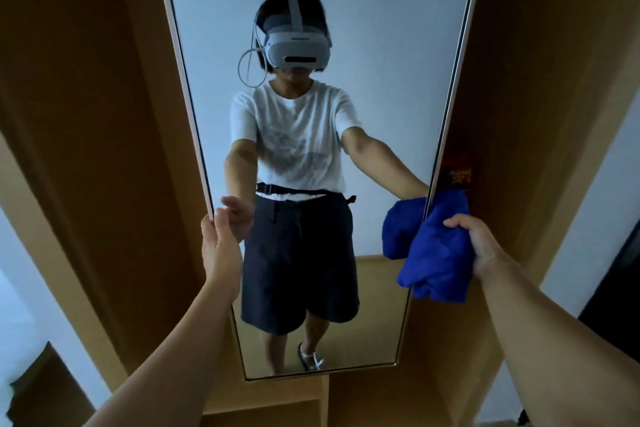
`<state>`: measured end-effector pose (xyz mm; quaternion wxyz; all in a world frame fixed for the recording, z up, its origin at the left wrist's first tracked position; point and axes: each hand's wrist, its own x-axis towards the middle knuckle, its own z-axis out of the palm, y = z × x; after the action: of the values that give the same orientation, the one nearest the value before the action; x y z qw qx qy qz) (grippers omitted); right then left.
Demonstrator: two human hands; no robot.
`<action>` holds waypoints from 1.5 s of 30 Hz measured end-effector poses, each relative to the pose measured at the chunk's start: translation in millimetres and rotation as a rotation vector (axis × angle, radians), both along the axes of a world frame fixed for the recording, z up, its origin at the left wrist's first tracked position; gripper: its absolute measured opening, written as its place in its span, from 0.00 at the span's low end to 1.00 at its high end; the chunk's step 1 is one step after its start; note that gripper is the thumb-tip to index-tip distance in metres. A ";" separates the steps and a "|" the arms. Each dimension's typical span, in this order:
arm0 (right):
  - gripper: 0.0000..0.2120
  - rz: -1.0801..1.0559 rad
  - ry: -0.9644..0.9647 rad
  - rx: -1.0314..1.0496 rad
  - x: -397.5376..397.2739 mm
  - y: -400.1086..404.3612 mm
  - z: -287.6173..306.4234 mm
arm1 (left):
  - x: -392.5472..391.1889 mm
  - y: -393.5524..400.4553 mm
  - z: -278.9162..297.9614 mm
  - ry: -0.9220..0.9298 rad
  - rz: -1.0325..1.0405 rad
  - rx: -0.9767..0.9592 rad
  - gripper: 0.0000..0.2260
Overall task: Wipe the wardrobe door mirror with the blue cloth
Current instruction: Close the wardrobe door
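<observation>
The person's left hand (pixel 220 246) is clasped on the left edge of the wardrobe door mirror (pixel 346 28), thumb lying on the glass side and the other fingers wrapped behind the pale frame, so the grip pinches the door edge between them. Directly opposite that grip, in the glass, its reflection meets it at the edge. The right hand (pixel 479 246) is clenched around the blue cloth (pixel 436 253), which is bunched into a thick wad; the fingers curl over its upper right side and most of the fabric bulges out to the left of and below the hold. The wad sits across the mirror's right edge, its left part pressed to or just against the glass, where a blue reflection adjoins it, and its right part overlapping the frame and the brown wardrobe panel (pixel 536 80) behind. Whether the cloth is truly touching the glass cannot be told for certain. The two grips are well apart, one at each side edge of the mirror, at about the same height, in the lower half of the door. Between them the glass shows the person's reflection in a white T-shirt, dark shorts and a headset (pixel 298 48). Below both grips the mirror's bottom edge ends above light wooden shelving (pixel 277 402).
</observation>
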<state>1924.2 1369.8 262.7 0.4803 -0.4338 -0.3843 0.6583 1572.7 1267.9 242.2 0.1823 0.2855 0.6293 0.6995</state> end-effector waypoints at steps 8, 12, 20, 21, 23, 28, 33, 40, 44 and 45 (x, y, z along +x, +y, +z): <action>0.09 -0.066 0.010 -0.006 -10.6 -13.1 -13.1 | -12.6 12.8 18.7 0.134 -0.037 -0.308 0.31; 0.11 -0.074 0.008 -0.007 -10.1 -18.4 -13.1 | -12.2 8.3 23.1 0.314 0.182 -0.374 0.30; 0.11 -0.080 0.010 0.007 -14.1 -33.9 -11.5 | 76.3 -8.6 7.8 0.433 0.179 -0.031 0.08; 0.11 -0.063 0.014 0.006 -11.2 -37.0 -12.1 | 88.3 -10.6 7.4 0.445 0.122 -0.008 0.06; 0.12 -0.023 0.023 0.001 -5.6 -42.4 -13.7 | 111.2 -13.4 8.5 0.472 0.017 0.025 0.04; 0.11 0.067 -0.022 -0.027 3.3 -49.8 -6.5 | 163.1 -22.3 14.9 0.610 -0.205 0.069 0.04; 0.13 0.113 -0.014 -0.026 10.4 -58.8 -10.6 | 193.5 -30.1 13.7 0.761 -0.314 0.072 0.04; 0.33 0.267 -0.226 -0.148 11.5 -68.3 -20.8 | 207.1 -41.6 4.9 0.801 -0.342 0.044 0.08; 0.47 0.329 -0.346 -0.211 1.3 -72.3 -25.0 | 201.7 -50.5 0.5 0.724 -0.275 0.065 0.08; 0.47 0.326 -0.362 -0.219 -2.6 -73.5 -25.7 | 198.8 -52.9 -0.9 0.711 -0.271 0.078 0.07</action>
<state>1921.6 1296.3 237.1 0.2418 -0.5262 -0.4552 0.6764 1771.6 1215.0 241.3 0.0326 0.5977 0.5828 0.5496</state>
